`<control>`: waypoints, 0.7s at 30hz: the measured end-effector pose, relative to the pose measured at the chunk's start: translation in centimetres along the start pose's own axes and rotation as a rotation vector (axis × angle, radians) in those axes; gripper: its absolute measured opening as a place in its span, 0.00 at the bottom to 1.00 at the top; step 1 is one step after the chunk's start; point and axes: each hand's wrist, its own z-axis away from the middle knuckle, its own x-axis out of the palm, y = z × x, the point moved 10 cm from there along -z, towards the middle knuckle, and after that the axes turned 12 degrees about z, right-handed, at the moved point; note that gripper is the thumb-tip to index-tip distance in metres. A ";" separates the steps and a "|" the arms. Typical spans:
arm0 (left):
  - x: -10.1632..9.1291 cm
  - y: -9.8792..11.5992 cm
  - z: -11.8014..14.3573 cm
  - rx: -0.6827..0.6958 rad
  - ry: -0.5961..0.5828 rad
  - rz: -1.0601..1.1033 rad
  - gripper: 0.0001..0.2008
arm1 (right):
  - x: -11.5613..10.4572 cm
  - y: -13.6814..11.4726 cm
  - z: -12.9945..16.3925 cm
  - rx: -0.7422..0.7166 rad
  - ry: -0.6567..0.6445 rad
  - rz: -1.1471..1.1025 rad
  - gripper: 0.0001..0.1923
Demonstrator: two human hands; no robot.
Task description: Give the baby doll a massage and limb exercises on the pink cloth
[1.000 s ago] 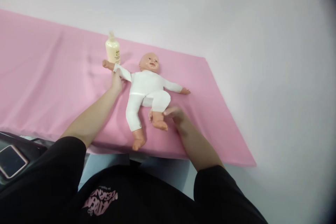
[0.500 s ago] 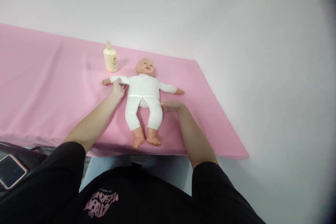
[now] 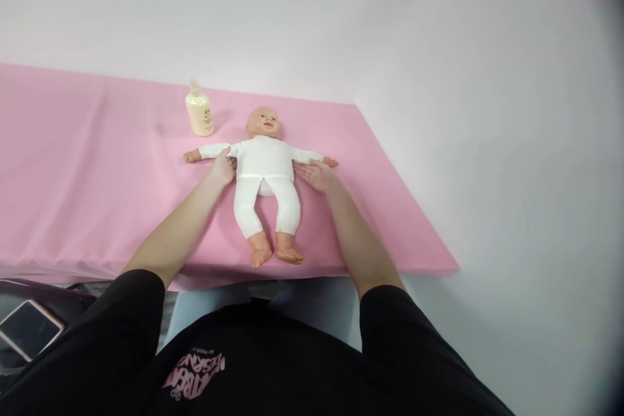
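A baby doll (image 3: 264,157) in a white body suit lies on its back on a pink-covered table, arms spread and bare feet toward me. My left hand (image 3: 224,167) rests under the doll's arm on the left, thumb up by the sleeve and fingers against the side of the torso; their tips are partly hidden. On the other side, my right hand (image 3: 314,174) lies palm up with fingers stretched out, the tips at the torso just below the doll's other arm. Neither hand is closed around the doll.
A pale yellow pump bottle (image 3: 199,114) stands upright to the left of the doll's head. The pink cloth (image 3: 117,195) covers the table, whose right edge slopes down beside my right arm. A phone (image 3: 32,330) lies on a dark surface at lower left.
My right hand has moved up from beside the doll's hip to below its arm, its palm turned up. My left hand stays near the other arm. The doll's feet have shifted slightly.
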 end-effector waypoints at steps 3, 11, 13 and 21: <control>0.7 -0.4 0.3 0.020 -0.044 -0.005 0.18 | -0.1 -0.2 0.0 -0.069 0.071 -0.132 0.16; 2.5 -1.0 1.9 0.159 -0.229 -0.004 0.47 | -2.9 -0.8 -1.1 -0.170 0.266 -0.223 0.13; 2.4 -1.1 1.8 0.156 -0.230 -0.031 0.47 | -3.3 -1.3 -1.6 -0.180 0.294 -0.194 0.15; 1.9 -2.1 2.9 -0.013 -0.202 0.040 0.26 | -2.6 -2.7 -2.3 -0.253 0.247 -0.125 0.19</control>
